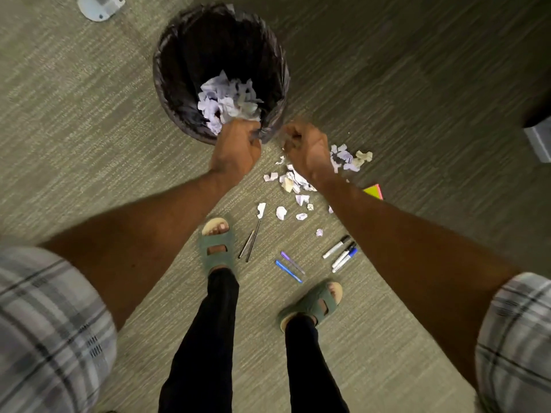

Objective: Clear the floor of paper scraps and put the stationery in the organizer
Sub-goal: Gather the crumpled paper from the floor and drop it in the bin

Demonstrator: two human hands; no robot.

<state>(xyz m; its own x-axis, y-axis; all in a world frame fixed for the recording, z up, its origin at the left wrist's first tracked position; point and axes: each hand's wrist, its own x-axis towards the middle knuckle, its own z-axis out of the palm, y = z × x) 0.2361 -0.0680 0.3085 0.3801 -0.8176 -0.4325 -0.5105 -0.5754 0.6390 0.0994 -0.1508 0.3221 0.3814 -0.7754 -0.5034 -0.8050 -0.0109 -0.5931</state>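
A black lined waste bin [161, 84] stands on the carpet with crumpled paper scraps [226, 99] inside. My left hand [238, 147] grips the liner at the bin's near rim. My right hand [304, 147] is curled just right of that rim; blur hides whether it holds anything. More paper scraps [293, 181] lie on the floor under my right wrist, and a second small pile [350, 158] sits further right. Markers [340, 253], a blue and a purple pen [289, 268] and two dark pens [250, 244] lie near my feet. No organizer is in view.
A yellow and pink sticky-note pad [374, 192] shows beside my right forearm. My feet in green sandals [216, 247] stand next to the pens. A grey metal floor plate [98, 5] is at the top left, a grey box [539, 141] at the right edge.
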